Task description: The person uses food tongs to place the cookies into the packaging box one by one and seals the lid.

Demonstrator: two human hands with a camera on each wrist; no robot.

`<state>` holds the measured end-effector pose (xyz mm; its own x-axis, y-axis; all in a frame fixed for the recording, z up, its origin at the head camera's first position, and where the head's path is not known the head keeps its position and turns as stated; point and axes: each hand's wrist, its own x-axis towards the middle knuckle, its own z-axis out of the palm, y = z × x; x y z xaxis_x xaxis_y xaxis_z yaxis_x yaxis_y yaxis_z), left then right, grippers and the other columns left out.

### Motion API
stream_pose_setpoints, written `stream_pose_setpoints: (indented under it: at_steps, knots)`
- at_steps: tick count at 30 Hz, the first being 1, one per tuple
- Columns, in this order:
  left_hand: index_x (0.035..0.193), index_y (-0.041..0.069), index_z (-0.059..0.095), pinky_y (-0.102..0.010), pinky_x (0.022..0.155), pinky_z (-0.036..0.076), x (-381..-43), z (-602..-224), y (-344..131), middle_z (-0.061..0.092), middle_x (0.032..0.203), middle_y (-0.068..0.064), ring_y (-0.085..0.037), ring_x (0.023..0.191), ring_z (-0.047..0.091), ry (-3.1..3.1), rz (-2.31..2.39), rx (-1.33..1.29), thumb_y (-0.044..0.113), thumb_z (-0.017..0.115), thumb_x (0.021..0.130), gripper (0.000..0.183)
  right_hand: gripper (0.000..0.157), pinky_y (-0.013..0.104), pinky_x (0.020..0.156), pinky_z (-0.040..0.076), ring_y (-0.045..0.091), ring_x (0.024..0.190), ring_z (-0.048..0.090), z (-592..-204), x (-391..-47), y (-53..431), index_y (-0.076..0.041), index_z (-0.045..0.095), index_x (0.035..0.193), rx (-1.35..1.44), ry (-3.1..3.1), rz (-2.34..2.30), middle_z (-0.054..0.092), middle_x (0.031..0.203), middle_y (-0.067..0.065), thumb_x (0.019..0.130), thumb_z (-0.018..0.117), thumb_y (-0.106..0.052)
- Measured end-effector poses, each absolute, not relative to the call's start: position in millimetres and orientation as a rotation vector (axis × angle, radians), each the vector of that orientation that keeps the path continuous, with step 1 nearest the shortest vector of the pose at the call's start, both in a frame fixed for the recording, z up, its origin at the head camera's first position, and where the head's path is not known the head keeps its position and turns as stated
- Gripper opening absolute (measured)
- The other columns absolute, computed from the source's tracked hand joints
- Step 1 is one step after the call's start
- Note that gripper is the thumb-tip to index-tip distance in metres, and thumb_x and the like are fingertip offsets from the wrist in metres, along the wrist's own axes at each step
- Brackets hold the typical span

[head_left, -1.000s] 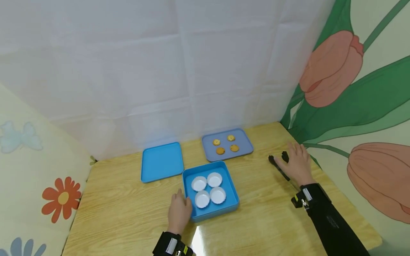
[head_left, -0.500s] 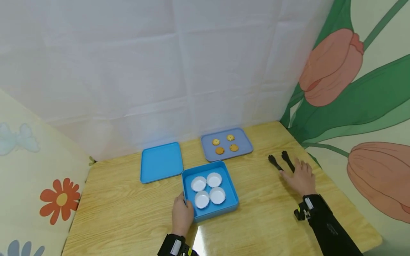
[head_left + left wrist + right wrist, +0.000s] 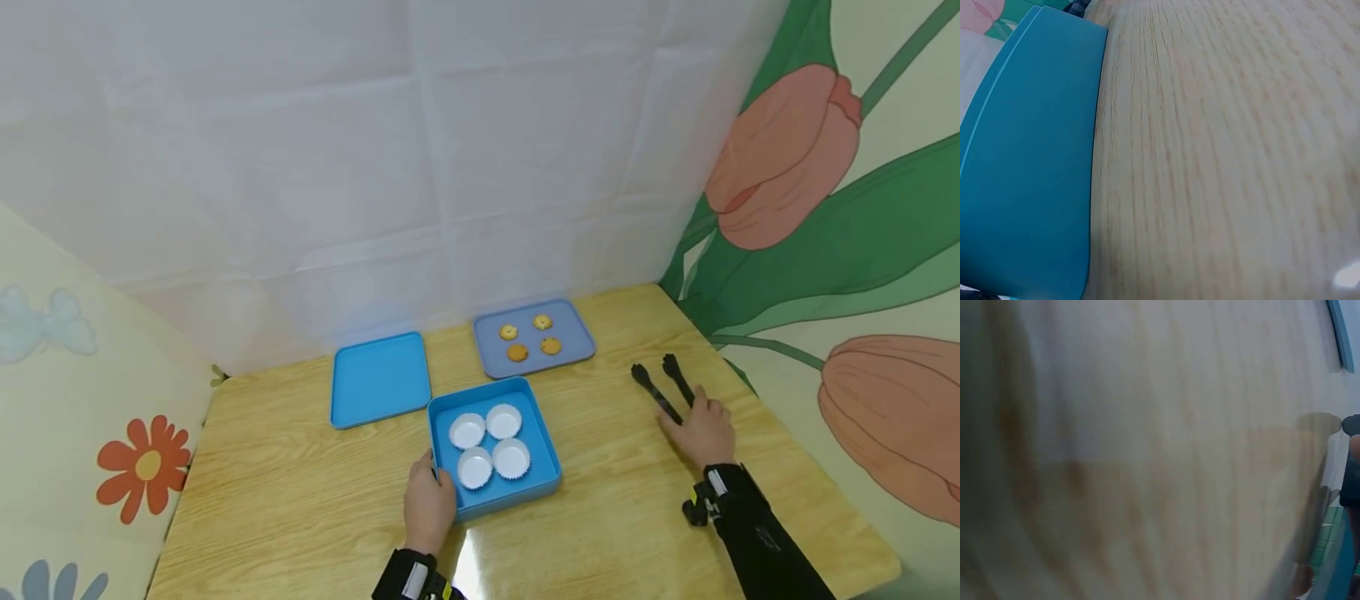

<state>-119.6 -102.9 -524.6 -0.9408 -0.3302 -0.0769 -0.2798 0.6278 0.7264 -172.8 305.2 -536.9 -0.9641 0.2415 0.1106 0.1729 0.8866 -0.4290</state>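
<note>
Four paper cups (image 3: 512, 458) set in the box (image 3: 513, 498), none filled | four cookies (image 3: 551, 345) (untouched, seemingly) on the tray (image 3: 575, 335), far edge of the table (image 3: 262, 475) | your left hand (image 3: 429, 507) pinches the box's left edge | your right hand (image 3: 703, 433) grips tongs (image 3: 650, 387) near the table's right edge

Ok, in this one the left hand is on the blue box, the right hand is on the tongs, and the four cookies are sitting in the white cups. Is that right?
Not quite: the cookies lie on the purple tray, not in the cups, as the head view shows. The left hand is on the blue box, the right hand on the tongs.
</note>
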Motion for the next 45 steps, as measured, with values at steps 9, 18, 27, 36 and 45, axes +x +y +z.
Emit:
stream_pose_setpoints:
  at_steps: [9, 18, 27, 36, 45]
  knots:
    - [0.127, -0.009, 0.046, -0.051, 0.087, 0.045, -117.3, -525.6, -102.0, 0.053, 0.114, -0.025, -0.038, 0.108, 0.052, -2.768, -1.193, 0.505, 0.006, 0.045, 0.090, 0.040, 0.080, 0.065, 0.073, 0.036, 0.058, 0.103, 0.033, -542.6, -172.4, 305.0, 0.018, 0.028, 0.131, -0.377, -2.861, 0.667, 0.033, 0.115, 0.045, 0.083, 0.061, -0.037]
    - [0.127, -0.010, 0.046, -0.051, 0.086, 0.046, -115.7, -527.0, -101.0, 0.053, 0.114, -0.025, -0.038, 0.107, 0.053, -2.753, -1.189, 0.485, 0.007, 0.046, 0.090, 0.040, 0.075, 0.063, 0.071, 0.038, 0.057, 0.098, 0.038, -549.4, -174.6, 308.3, 0.017, 0.034, 0.127, -0.378, -2.868, 0.648, 0.037, 0.111, 0.042, 0.083, 0.061, -0.037]
    - [0.125, -0.012, 0.046, -0.051, 0.087, 0.045, -115.9, -527.0, -101.7, 0.053, 0.114, -0.026, -0.039, 0.108, 0.052, -2.718, -1.212, 0.452, 0.007, 0.046, 0.090, 0.040, 0.072, 0.058, 0.067, 0.044, 0.054, 0.090, 0.049, -539.0, -173.0, 300.5, 0.018, 0.034, 0.126, -0.350, -2.914, 0.634, 0.042, 0.109, 0.042, 0.083, 0.061, -0.033]
    - [0.126, -0.011, 0.046, -0.051, 0.086, 0.046, -114.6, -526.6, -102.1, 0.053, 0.115, -0.026, -0.039, 0.108, 0.052, -2.715, -1.213, 0.457, 0.007, 0.046, 0.090, 0.040, 0.075, 0.060, 0.078, 0.043, 0.053, 0.103, 0.045, -508.3, -186.2, 278.1, 0.017, 0.031, 0.131, -0.166, -2.934, 0.649, 0.039, 0.120, 0.042, 0.086, 0.059, -0.036]
    - [0.126, -0.011, 0.046, -0.051, 0.087, 0.045, -114.7, -528.0, -102.0, 0.052, 0.118, -0.026, -0.039, 0.110, 0.051, -2.731, -1.207, 0.454, 0.007, 0.045, 0.091, 0.040, 0.077, 0.054, 0.072, 0.048, 0.045, 0.095, 0.055, -481.6, -218.4, 245.9, 0.009, 0.038, 0.132, 0.048, -2.934, 0.550, 0.050, 0.116, 0.035, 0.084, 0.058, -0.047]
